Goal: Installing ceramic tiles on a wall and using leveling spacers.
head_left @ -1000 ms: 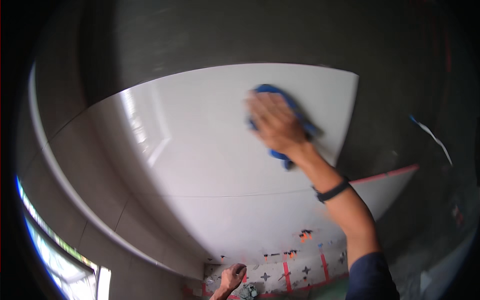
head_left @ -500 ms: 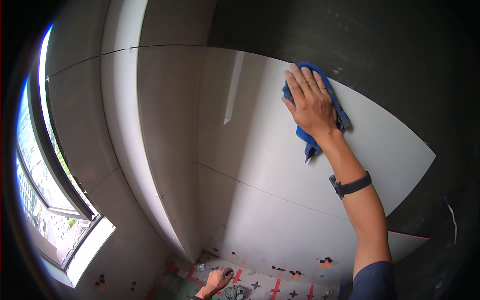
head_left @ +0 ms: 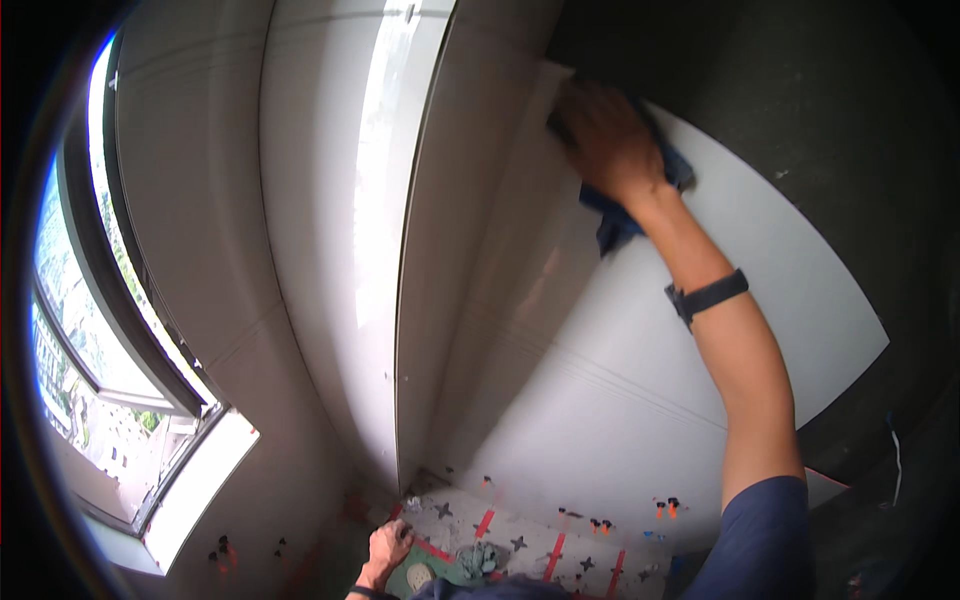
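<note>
My right hand (head_left: 615, 145) is blurred, with its palm over a blue cloth (head_left: 612, 232) near the upper edge of a large white wall panel (head_left: 770, 270). Folds of the cloth stick out below the wrist and beside the fingers. A dark band circles the right forearm. Low in the view, my left hand (head_left: 388, 548) hangs with its fingers curled in. Whatever it may hold is hidden. Under it lies the floor, with a crumpled grey-green cloth (head_left: 480, 558) nearby.
A tilted open window (head_left: 115, 360) is on the left. Beside it runs a pale, shiny vertical column (head_left: 370, 220). Dark bare wall (head_left: 760, 60) borders the panel. Red strips, dark crosses and black-and-orange tile clips (head_left: 668, 508) show low down. A white cord (head_left: 897, 460) hangs right.
The view has swung left, bringing the column further in. My right hand has slid the blue cloth up and leftward along the panel's top edge. My left hand stays low, fingers curled.
</note>
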Action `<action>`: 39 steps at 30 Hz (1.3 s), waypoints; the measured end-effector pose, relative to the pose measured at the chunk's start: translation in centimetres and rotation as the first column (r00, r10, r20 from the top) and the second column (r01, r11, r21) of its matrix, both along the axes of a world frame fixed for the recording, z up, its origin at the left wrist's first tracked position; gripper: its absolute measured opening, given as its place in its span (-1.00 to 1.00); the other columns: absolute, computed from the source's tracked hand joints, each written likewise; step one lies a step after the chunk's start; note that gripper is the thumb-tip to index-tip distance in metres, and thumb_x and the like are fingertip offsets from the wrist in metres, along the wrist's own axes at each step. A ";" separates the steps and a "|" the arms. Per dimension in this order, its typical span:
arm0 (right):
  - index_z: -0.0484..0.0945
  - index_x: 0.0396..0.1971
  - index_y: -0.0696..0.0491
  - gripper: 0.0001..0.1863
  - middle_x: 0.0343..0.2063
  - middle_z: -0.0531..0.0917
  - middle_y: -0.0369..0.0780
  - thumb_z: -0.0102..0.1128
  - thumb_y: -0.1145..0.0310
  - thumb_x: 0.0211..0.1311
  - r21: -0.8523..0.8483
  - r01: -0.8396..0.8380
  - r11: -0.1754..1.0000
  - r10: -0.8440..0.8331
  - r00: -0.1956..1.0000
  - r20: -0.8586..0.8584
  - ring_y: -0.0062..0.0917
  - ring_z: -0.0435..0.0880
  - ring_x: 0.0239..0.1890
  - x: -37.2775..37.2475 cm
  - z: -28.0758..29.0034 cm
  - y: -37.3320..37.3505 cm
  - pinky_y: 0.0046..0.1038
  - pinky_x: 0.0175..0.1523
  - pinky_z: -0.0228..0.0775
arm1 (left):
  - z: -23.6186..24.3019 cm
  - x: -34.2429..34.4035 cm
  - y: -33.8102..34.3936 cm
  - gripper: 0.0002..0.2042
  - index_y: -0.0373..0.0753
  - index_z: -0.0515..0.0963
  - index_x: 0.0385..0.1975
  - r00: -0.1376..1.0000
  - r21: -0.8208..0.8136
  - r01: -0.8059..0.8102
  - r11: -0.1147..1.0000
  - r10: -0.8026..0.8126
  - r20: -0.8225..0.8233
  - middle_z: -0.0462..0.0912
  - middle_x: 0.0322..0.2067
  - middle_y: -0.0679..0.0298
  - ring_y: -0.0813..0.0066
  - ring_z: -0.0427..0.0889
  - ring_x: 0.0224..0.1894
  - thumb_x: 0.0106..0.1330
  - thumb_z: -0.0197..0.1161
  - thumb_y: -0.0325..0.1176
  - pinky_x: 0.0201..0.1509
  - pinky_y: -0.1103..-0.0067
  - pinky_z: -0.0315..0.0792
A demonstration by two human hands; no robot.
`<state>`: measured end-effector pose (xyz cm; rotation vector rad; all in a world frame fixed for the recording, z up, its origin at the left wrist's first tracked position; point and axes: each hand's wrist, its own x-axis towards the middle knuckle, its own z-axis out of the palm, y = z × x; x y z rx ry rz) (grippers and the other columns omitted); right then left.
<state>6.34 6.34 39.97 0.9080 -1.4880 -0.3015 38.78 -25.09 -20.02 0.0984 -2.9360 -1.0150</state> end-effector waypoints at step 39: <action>0.62 -0.45 0.09 -0.92 -0.28 0.65 -0.15 0.15 0.53 0.04 0.551 -0.385 0.740 -0.415 0.382 0.826 -0.26 0.57 -0.05 -2.8 -50.5 -8.6 -0.30 0.07 0.48 | -10.9 7.0 -3.5 -0.78 -0.21 0.64 -0.20 0.910 0.215 -0.308 0.927 0.221 0.350 0.69 -0.22 0.02 -0.02 0.66 -0.11 0.27 0.18 -0.26 -0.01 0.26 0.51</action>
